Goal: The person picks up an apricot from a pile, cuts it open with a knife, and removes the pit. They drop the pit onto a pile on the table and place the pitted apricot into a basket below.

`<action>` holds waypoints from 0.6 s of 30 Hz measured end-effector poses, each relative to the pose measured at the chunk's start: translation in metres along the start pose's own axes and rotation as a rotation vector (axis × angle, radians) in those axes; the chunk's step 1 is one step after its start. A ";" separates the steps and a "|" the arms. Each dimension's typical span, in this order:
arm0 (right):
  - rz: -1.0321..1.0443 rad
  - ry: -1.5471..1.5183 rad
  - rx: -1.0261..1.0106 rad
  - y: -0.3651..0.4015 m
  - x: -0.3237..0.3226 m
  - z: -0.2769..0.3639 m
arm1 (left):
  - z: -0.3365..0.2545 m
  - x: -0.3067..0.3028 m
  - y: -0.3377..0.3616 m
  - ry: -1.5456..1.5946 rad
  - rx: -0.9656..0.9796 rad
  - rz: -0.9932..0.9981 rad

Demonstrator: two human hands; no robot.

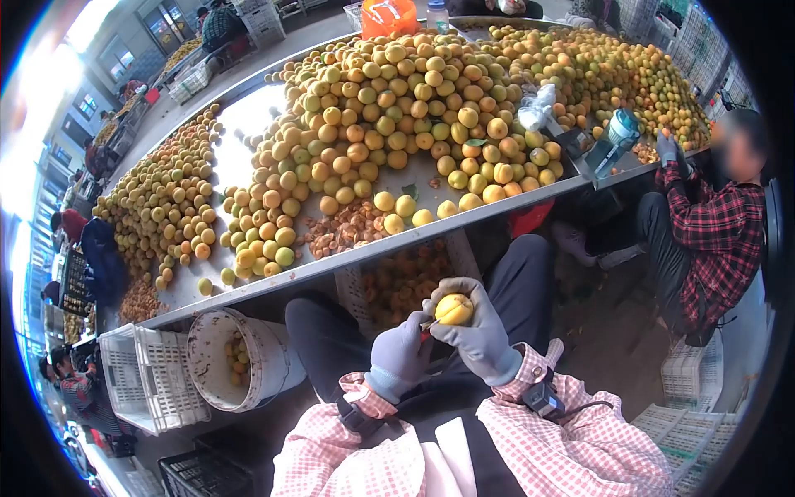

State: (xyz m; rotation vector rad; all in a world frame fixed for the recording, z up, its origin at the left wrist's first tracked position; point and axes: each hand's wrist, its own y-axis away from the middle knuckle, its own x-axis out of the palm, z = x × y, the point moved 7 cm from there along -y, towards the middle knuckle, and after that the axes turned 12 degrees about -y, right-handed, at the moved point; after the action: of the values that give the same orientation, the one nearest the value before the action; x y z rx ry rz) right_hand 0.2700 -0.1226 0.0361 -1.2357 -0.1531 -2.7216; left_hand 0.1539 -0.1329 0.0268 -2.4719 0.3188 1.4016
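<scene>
A yellow fruit [454,309] sits in the gloved fingers of my right hand [483,335], held above my lap. Close at its left is my left hand [399,354], also gloved, with the fingers closed around a small tool; a bit of red and a thin dark tip show at the fingers, and the rest of the tool is hidden. Below the table edge, between my knees, a crate [354,296] holds many orange-brown fruit pieces. Piles of yellow-orange fruit [364,124] cover much of the metal table [331,263], with a heap of brown pits or scraps [344,230] near its front edge.
A white bucket [277,364] with some fruit stands left of my legs, beside white crates [153,377]. On the table are a blue-lidded bottle [617,141] and an orange bag [389,18]. A co-worker in a checked shirt [720,224] sits at the right.
</scene>
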 end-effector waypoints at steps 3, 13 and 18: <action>-0.059 -0.053 0.042 -0.008 -0.007 -0.006 | 0.006 -0.002 -0.002 0.059 -0.087 -0.031; 0.044 0.212 0.092 -0.018 -0.005 -0.001 | 0.023 0.005 0.005 0.396 -0.173 -0.075; 0.018 0.446 -0.124 -0.027 -0.010 0.023 | 0.021 -0.002 0.002 0.273 -0.167 -0.082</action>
State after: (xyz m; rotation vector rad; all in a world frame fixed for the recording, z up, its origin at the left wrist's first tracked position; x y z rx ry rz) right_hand 0.2887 -0.0919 0.0429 -0.6193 0.0786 -2.9429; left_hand 0.1352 -0.1276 0.0180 -2.7829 0.1580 1.0989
